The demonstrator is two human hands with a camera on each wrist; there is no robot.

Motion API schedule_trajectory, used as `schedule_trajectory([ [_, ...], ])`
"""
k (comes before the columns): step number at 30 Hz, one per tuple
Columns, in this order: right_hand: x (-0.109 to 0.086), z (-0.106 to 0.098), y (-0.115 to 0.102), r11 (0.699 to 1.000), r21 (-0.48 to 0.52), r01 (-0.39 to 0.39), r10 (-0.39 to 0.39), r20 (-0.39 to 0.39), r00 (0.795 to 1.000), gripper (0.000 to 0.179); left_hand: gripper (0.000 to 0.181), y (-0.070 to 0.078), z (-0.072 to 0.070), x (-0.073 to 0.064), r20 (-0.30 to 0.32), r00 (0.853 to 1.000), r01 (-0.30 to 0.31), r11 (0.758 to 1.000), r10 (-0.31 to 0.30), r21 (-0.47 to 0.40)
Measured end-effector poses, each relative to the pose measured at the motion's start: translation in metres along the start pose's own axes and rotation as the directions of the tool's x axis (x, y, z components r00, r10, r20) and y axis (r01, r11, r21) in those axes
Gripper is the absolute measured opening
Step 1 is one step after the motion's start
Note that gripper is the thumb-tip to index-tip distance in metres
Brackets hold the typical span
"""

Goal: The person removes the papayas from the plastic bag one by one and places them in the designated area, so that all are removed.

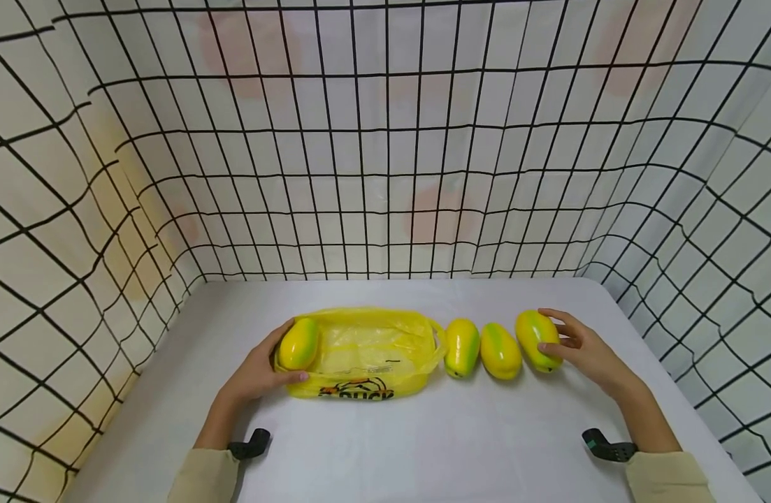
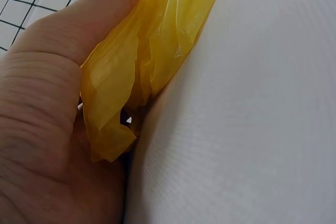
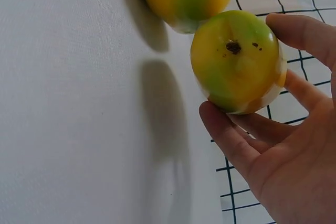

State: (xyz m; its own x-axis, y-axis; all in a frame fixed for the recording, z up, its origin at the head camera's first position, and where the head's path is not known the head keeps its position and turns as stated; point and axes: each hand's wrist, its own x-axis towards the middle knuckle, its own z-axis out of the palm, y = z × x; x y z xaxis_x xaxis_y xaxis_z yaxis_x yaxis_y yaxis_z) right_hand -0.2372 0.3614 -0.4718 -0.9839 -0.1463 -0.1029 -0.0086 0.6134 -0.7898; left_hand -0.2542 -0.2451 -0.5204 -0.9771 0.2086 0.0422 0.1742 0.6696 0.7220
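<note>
A yellow plastic bag [image 1: 372, 349] with dark print lies spread on the table, one yellow-green oval fruit [image 1: 299, 344] at its left end. My left hand [image 1: 259, 369] grips that end, thumb in front; the left wrist view shows crumpled bag [image 2: 126, 77] between thumb and palm, the other fingers mostly hidden. My right hand [image 1: 583, 348] holds another yellow-green oval fruit [image 1: 537, 341], like a mango or small papaya, between thumb and fingers. In the right wrist view this fruit [image 3: 236, 61] is off the table, its dark stem spot facing the camera.
Two more such fruits, one [image 1: 462, 348] by the bag's right end and one [image 1: 501, 351] beside it, lie left of the right hand. A white table [image 1: 423, 447] lies beneath. Black wire mesh [image 1: 385, 175] over pale cloth surrounds the back and sides.
</note>
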Motion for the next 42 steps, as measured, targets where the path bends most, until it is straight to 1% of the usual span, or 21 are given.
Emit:
schedule_trajectory([
  [7, -0.002, 0.0, -0.001, 1.0, -0.015, -0.004, 0.005, 0.03, 1.0, 0.08, 0.112, -0.001, 0.0, 0.001, 0.015, 1.0, 0.005, 1.0, -0.005, -0.012],
  [12, -0.003, -0.001, 0.001, 1.0, -0.026, -0.012, 0.013, 0.026, 1.0, 0.081, 0.111, -0.002, 0.002, 0.003, 0.01, 1.0, -0.019, 0.999, 0.019, -0.031],
  [14, -0.003, -0.001, 0.003, 0.999, -0.034, -0.015, 0.016, 0.03, 0.999, 0.081, 0.11, -0.003, 0.002, 0.003, 0.01, 1.0, -0.023, 0.999, 0.024, -0.025],
  [19, 0.0, 0.001, 0.008, 0.999, -0.045, -0.016, 0.018, 0.042, 0.999, 0.081, 0.112, -0.004, 0.002, 0.002, 0.01, 1.0, -0.01, 1.0, 0.01, -0.01],
  [25, 0.003, 0.005, 0.008, 0.999, -0.046, -0.023, 0.025, 0.048, 0.999, 0.083, 0.112, -0.002, 0.0, 0.004, 0.003, 1.0, 0.0, 1.0, 0.0, -0.015],
  [32, 0.001, 0.007, 0.008, 0.995, -0.076, -0.07, 0.076, 0.075, 0.994, 0.086, 0.112, -0.004, 0.001, 0.003, 0.017, 1.0, 0.005, 1.0, -0.005, 0.005],
  [38, 0.001, 0.009, 0.006, 0.995, -0.072, -0.067, 0.072, 0.08, 0.994, 0.085, 0.112, -0.004, 0.0, 0.003, 0.011, 1.0, 0.004, 1.0, -0.004, 0.0],
  [42, 0.002, 0.007, 0.002, 0.994, -0.094, -0.054, 0.062, 0.08, 0.995, 0.086, 0.112, -0.003, -0.002, 0.004, 0.014, 1.0, 0.014, 1.0, -0.014, 0.001],
])
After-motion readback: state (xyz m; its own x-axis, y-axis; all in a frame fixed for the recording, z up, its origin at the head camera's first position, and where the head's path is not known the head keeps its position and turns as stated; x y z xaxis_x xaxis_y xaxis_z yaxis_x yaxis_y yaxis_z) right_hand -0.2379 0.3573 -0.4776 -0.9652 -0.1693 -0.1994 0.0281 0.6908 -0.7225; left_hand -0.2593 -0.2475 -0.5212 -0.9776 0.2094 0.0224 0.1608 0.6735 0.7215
